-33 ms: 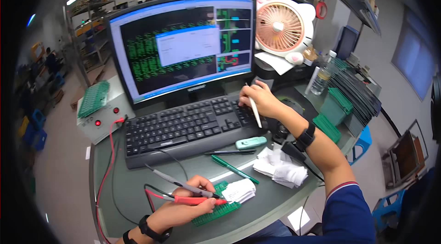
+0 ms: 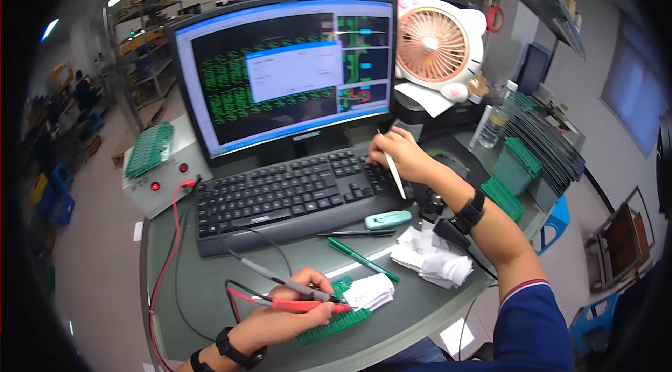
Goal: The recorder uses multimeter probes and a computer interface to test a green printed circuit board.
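Note:
My left hand [image 2: 276, 321] is closed around a red test probe [image 2: 299, 305] and a grey test probe [image 2: 276, 277], held together like chopsticks. Their tips point at a green circuit board panel [image 2: 325, 332] on the table. A folded wad of white paper slips [image 2: 371, 292] lies over the board's right part, beside the tips. My right hand [image 2: 406, 155] rests over the number pad of a black keyboard [image 2: 273, 193]. A slim white pen-like stick [image 2: 394, 172] is gripped in it, slanting down toward me. Which key the fingers touch is hidden.
Behind the keyboard stands a monitor [image 2: 280, 135] with a dialog box over green layouts. A grey box [image 2: 150, 193] with red sockets is at left. A green pen [image 2: 364, 260], paper slips [image 2: 434, 263], a pink-white fan [image 2: 434, 43], a bottle [image 2: 495, 123] and green trays [image 2: 502, 198] surround the hands.
The whole scene sits slightly farther right in the picture. Both hands keep their holds and their places over the board and the number pad.

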`<state>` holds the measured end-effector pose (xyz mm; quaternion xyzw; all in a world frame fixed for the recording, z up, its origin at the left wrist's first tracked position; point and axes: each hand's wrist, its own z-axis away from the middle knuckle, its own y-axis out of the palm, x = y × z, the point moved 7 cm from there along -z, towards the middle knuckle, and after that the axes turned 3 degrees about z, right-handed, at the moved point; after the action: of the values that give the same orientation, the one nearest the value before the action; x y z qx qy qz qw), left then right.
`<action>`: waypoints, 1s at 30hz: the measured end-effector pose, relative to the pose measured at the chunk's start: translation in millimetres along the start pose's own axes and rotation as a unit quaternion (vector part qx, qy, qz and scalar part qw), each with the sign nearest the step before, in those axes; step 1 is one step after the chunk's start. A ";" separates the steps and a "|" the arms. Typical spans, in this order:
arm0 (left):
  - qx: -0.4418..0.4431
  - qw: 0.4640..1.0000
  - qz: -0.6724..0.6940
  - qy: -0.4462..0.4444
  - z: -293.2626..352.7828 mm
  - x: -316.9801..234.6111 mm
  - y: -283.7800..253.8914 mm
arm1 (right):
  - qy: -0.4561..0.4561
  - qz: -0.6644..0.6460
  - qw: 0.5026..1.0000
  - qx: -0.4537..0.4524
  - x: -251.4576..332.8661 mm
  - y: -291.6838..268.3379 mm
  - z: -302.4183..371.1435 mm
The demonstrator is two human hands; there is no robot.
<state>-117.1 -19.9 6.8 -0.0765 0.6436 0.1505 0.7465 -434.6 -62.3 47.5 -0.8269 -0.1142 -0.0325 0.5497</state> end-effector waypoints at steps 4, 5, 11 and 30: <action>0.019 1.000 -0.018 0.016 -1.8 5.2 -1.2 | -0.016 0.007 1.000 0.007 8.7 -5.3 8.2; 0.015 1.000 -0.013 0.005 -0.9 4.6 -0.3 | 0.018 0.009 1.000 -0.019 3.5 -13.1 11.7; 0.011 0.997 0.071 0.014 3.0 -6.2 -9.6 | 0.137 0.012 0.990 -0.013 -9.1 -21.6 57.4; -0.200 0.936 -0.257 0.132 -4.0 -10.8 -102.0 | 0.174 -0.166 0.962 -0.132 -15.1 -36.7 72.7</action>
<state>-89.2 -118.7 8.6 -0.4059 0.6512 0.0681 0.6376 -462.7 15.6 49.2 -0.8431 -0.1470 -0.2815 0.4340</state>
